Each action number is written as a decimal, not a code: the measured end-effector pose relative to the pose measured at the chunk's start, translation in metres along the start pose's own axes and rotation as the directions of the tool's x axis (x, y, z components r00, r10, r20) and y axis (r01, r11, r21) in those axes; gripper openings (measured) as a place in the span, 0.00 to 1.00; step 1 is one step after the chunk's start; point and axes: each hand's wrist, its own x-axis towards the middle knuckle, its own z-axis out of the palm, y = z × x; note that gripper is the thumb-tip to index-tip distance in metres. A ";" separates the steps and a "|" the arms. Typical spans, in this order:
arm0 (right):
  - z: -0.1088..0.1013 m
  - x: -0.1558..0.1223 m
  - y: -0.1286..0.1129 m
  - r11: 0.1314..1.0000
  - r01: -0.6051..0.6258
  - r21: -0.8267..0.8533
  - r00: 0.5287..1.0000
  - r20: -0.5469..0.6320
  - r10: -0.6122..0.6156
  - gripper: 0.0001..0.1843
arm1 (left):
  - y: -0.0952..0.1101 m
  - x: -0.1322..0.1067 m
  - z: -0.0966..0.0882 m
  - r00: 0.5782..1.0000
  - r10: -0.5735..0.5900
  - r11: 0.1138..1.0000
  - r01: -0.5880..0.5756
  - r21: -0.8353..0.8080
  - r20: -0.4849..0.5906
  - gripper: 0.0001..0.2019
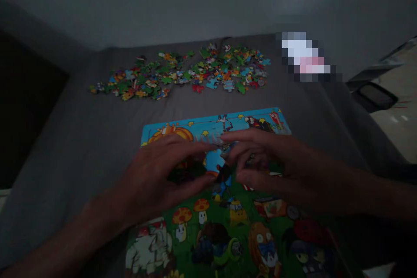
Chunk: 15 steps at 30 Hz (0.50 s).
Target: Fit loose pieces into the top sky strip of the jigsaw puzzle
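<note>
A cartoon jigsaw puzzle board [202, 239] lies on the grey cloth, with blue sky along its far edge and green ground nearer me. My left hand [163, 169] is over its upper middle, thumb and fingertips closed around the edges of a light-blue puzzle piece [214, 160]. Close by on the right, my right hand [270, 156] hovers with curled fingers, its index stretched towards the piece and its thumb apart. Whether the right fingertips touch the piece is hard to make out in the dim light.
Loose puzzle pieces [195, 71] lie spread in a long heap beyond the board. A pixelated pale patch [304, 56] is at the back right. The grey cloth [107, 139] surrounds the board, and a dark-framed object [376, 95] stands past its right edge.
</note>
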 end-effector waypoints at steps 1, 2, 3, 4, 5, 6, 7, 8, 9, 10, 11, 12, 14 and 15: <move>0.003 0.001 0.000 0.997 -0.019 0.069 1.000 0.003 0.019 0.28 | 0.004 0.000 0.003 1.000 0.006 1.000 -0.006 -0.014 0.004 0.15; 0.005 0.002 0.000 0.991 -0.036 0.127 0.999 0.006 0.036 0.28 | 0.007 0.000 0.006 1.000 0.012 1.000 -0.012 -0.027 0.000 0.15; 0.007 0.003 0.000 0.984 -0.051 0.172 0.999 0.011 0.050 0.27 | 0.010 -0.001 0.008 1.000 0.018 0.999 -0.018 -0.042 -0.009 0.15; 0.009 0.004 0.000 0.977 -0.069 0.203 0.998 0.020 0.066 0.26 | 0.012 -0.001 0.009 1.000 0.023 0.998 -0.024 -0.058 -0.015 0.15; 0.011 0.005 0.001 0.971 -0.087 0.223 0.996 0.033 0.082 0.25 | 0.013 -0.002 0.010 0.999 0.027 0.997 -0.028 -0.074 -0.018 0.14; 0.013 0.006 0.002 0.966 -0.100 0.236 0.995 0.046 0.092 0.23 | 0.013 -0.002 0.010 0.999 0.031 0.996 -0.032 -0.086 -0.019 0.15; 0.013 0.007 0.004 0.963 -0.107 0.248 0.994 0.059 0.096 0.22 | 0.013 -0.002 0.011 0.999 0.040 0.994 -0.042 -0.099 -0.020 0.15; 0.014 0.008 0.005 0.960 -0.111 0.257 0.993 0.070 0.096 0.21 | 0.012 -0.002 0.010 0.998 0.057 0.991 -0.058 -0.116 -0.016 0.15; 0.014 0.008 0.007 0.959 -0.107 0.264 0.993 0.077 0.090 0.21 | 0.011 -0.002 0.010 0.997 0.078 0.987 -0.078 -0.139 -0.005 0.16; 0.013 0.009 0.008 0.959 -0.106 0.263 0.993 0.081 0.087 0.20 | 0.010 -0.001 0.009 0.995 0.097 0.982 -0.094 -0.161 0.009 0.16; 0.012 0.009 0.008 0.962 -0.110 0.251 0.992 0.083 0.092 0.19 | 0.008 -0.001 0.008 0.993 0.113 0.978 -0.106 -0.180 0.029 0.16; 0.011 0.009 0.007 0.966 -0.116 0.232 0.992 0.082 0.099 0.18 | 0.007 0.000 0.006 0.991 0.122 0.974 -0.111 -0.197 0.048 0.16; 0.008 0.008 0.005 0.971 -0.132 0.198 0.990 0.072 0.120 0.16 | 0.003 0.000 0.002 0.992 0.109 0.975 -0.093 -0.202 0.070 0.15; 0.006 0.008 0.003 0.973 -0.138 0.184 0.989 0.069 0.128 0.15 | 0.000 0.000 -0.001 0.993 0.096 0.978 -0.082 -0.190 0.062 0.15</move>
